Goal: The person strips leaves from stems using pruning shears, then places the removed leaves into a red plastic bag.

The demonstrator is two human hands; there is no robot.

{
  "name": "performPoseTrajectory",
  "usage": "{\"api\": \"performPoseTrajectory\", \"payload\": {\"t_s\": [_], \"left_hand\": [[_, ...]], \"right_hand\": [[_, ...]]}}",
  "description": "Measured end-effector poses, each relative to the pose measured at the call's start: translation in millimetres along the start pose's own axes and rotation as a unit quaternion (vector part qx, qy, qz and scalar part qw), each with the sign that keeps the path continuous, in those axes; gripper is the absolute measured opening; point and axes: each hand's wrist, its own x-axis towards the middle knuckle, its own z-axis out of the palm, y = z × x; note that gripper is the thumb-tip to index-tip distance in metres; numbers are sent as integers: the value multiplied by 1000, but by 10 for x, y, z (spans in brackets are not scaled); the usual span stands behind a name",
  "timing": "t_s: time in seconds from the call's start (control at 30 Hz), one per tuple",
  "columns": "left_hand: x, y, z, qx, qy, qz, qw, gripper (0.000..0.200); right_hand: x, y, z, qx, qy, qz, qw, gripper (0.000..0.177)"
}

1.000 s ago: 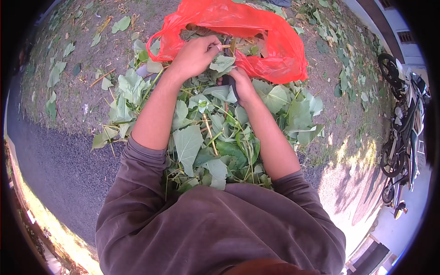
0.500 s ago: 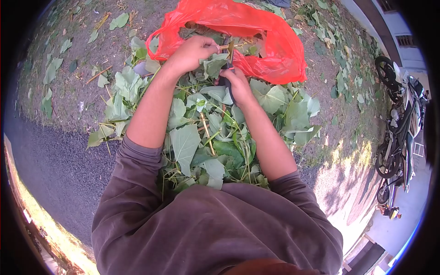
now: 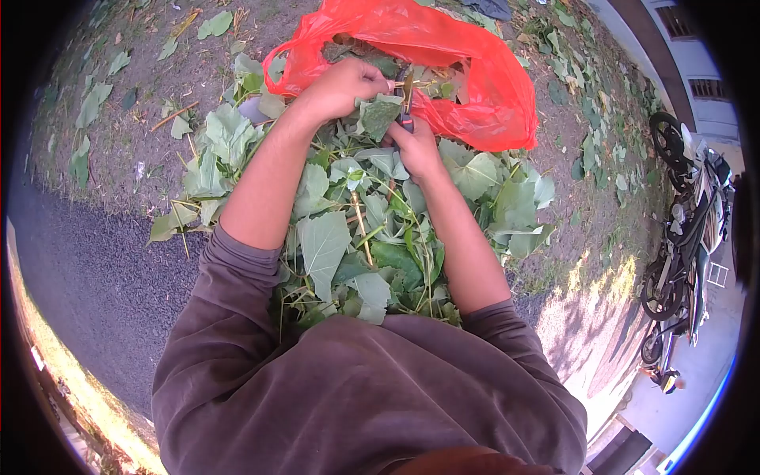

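Observation:
My left hand (image 3: pixel 346 89) is closed in a pinch on leaf stems, with a green leaf (image 3: pixel 380 115) hanging just below its fingers. My right hand (image 3: pixel 415 146) is wrapped round the dark, red-marked handles of pruning shears (image 3: pixel 407 120). Their blades point up and stand close to the left fingertips, by the stems. Both hands are over a heap of large cut leaves and stems (image 3: pixel 323 249) that fills the space between my forearms. Just beyond the hands lies an open red plastic bag (image 3: pixel 507 99) with leaves and stalks inside.
Loose leaves (image 3: pixel 93 104) lie scattered over the bare soil (image 3: pixel 150 146). Dark asphalt (image 3: pixel 103 269) borders the soil nearer to me. Parked motorcycles (image 3: pixel 690 229) stand at the right beside a building. A dark cloth-like thing (image 3: pixel 491 8) lies past the bag.
The view has shifted slightly, with the bag now a little further right. My right fingers and the shears' handles appear drawn closer together. My left hand still pinches the stems beside the blades.

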Motion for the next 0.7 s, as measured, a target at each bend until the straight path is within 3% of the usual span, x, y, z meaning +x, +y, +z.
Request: {"api": "performPoseTrajectory", "payload": {"t_s": [0.23, 0.3, 0.4, 0.7], "left_hand": [[13, -34, 5, 12, -7, 29, 999, 28], [-11, 2, -22, 8, -10, 30, 999, 27], [-3, 9, -20, -9, -14, 30, 999, 26], [-40, 96, -45, -163, 17, -25, 986, 23]], "right_hand": [[-4, 12, 35, 65, 8, -3, 998, 21], [-5, -10, 33, 166, -4, 18, 986, 21], [-87, -127, 62, 207, 7, 34, 978, 23], [-49, -135, -30, 119, -47, 50, 991, 43]]}}
